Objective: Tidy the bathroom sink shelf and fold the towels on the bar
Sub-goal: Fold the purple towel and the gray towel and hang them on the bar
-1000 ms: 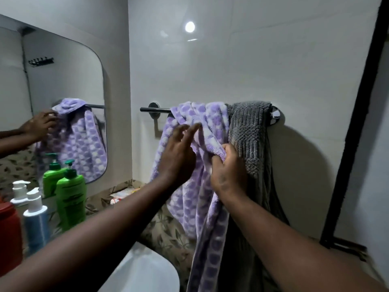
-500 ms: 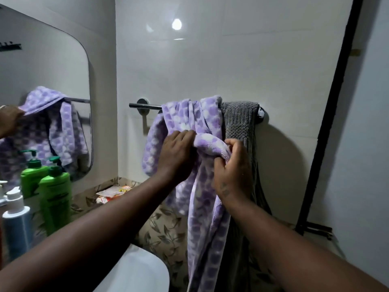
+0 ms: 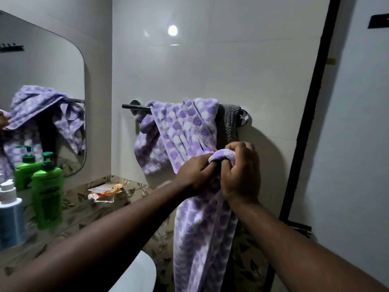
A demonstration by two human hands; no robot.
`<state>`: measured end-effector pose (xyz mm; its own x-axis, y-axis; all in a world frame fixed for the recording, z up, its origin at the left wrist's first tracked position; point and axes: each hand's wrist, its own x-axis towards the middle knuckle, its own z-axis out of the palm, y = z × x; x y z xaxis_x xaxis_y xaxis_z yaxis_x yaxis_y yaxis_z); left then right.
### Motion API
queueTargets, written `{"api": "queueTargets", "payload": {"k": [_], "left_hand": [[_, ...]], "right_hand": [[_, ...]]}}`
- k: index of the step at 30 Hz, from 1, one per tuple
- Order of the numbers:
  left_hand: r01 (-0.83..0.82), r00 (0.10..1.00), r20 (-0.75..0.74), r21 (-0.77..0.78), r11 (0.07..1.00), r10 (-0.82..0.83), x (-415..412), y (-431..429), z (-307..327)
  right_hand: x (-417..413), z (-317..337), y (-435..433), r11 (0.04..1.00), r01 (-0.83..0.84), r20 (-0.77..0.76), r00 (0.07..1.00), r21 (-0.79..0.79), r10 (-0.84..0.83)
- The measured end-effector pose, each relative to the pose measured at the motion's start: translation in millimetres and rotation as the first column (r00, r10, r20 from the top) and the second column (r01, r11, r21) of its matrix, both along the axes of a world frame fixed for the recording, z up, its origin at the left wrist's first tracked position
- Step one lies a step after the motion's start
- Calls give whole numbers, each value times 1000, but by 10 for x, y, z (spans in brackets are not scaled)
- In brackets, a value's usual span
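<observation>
A purple-and-white dotted towel (image 3: 181,131) hangs bunched over the chrome towel bar (image 3: 134,107) on the wall. A grey ribbed towel (image 3: 231,121) hangs to its right, mostly hidden behind it. My left hand (image 3: 194,175) and my right hand (image 3: 242,171) meet below the bar, both closed on a folded edge of the purple towel, which drapes down past my wrists.
The patterned sink shelf (image 3: 88,207) at left carries two green pump bottles (image 3: 47,190), a blue bottle with a white cap (image 3: 10,216) and some orange sachets (image 3: 105,191). A mirror (image 3: 42,91) hangs above it. A white basin rim (image 3: 139,275) sits below. A black door frame (image 3: 305,123) stands at right.
Both hands have dropped lower and to the right, pulling the purple towel's edge down from the bar. My left hand, spread flat before, has closed on the towel.
</observation>
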<state>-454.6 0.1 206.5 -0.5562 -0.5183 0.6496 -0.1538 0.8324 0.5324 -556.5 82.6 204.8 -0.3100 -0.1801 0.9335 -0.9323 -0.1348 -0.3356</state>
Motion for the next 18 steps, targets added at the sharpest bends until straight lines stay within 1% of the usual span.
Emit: {"api": "queueTargets", "payload": {"k": [1, 3, 5, 7, 9, 10, 11, 12, 14, 16, 17, 18], "left_hand": [[67, 998, -27, 99, 993, -64, -61, 74, -22], [175, 983, -94, 263, 949, -155, -158, 194, -71], [265, 964, -121, 368, 891, -236, -249, 289, -108], [355, 934, -140, 469, 809, -328, -335, 445, -118], [480, 868, -197, 561, 674, -455, -434, 628, -146], [502, 848, -213, 619, 604, -486, -477, 718, -162], [477, 850, -189, 672, 566, -492, -534, 789, -182], [442, 854, -150, 715, 543, -497, -582, 846, -201], [380, 865, -75, 743, 551, -496, -661, 941, -237], [372, 867, -51, 729, 575, -496, -704, 992, -273], [385, 852, -46, 731, 563, -522, -720, 1019, -300], [412, 827, -58, 740, 533, -559, -738, 1044, -328]], "right_hand": [[-53, 11, 62, 999, 37, -25, 999, -11, -38], [-161, 38, 195, 996, 87, -84, 993, -5, -87], [-262, 60, 319, 994, 100, -141, 986, 37, -94], [-373, 75, 436, 993, 86, -129, 989, 84, -74], [-479, 65, 537, 986, 82, -44, 996, 144, -76], [-529, 42, 574, 981, 84, 6, 996, 176, -86], [-582, 11, 617, 977, 78, 60, 994, 200, -92], [-633, -16, 662, 975, 60, 122, 989, 215, -87], [-732, -50, 762, 974, 17, 246, 966, 226, -75], [-827, -75, 844, 975, -6, 331, 941, 222, -70], [-878, -83, 883, 976, -10, 366, 928, 218, -72], [-930, -84, 917, 977, -6, 401, 912, 213, -82]]}}
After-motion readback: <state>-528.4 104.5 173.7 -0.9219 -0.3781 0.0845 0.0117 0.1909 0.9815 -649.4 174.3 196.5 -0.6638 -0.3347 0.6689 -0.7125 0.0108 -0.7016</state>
